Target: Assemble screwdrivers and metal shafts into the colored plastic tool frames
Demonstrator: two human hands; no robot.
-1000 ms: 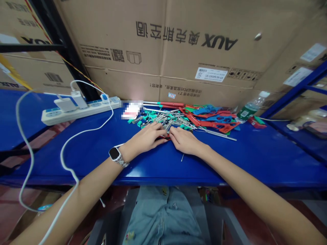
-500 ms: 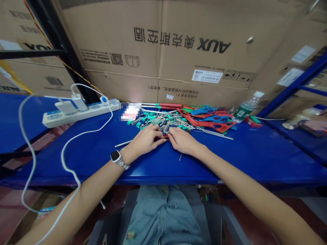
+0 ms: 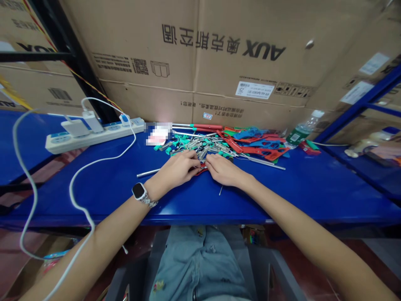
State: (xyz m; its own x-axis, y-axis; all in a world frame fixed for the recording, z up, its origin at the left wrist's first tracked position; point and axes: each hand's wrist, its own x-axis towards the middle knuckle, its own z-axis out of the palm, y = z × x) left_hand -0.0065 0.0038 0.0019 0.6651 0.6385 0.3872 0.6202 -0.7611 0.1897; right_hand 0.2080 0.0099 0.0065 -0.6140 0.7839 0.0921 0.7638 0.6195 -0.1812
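Both hands meet at the middle of the blue table (image 3: 278,196), over a small red plastic piece (image 3: 202,168) that is mostly hidden by the fingers. My left hand (image 3: 181,167) is closed on the left end of this piece, with thumb and fingers pinched. My right hand (image 3: 223,168) is closed at its right end, fingers curled down. Just beyond the fingertips lies a heap of small metal parts with green ends (image 3: 203,144). A silver metal rod (image 3: 148,172) sticks out left of my left hand, and a thin pale stick pokes out below my right wrist.
Red, blue and green plastic pieces (image 3: 260,142) are piled right of the heap, beside a green-labelled bottle (image 3: 299,136). Red-handled rods (image 3: 206,127) lie behind. A white power strip (image 3: 105,134) with plugs and a cable stands left. A large cardboard box (image 3: 203,71) walls off the back.
More of the red plastic piece shows between my hands, as my fingers have shifted slightly around it. The whole view has tilted a little.
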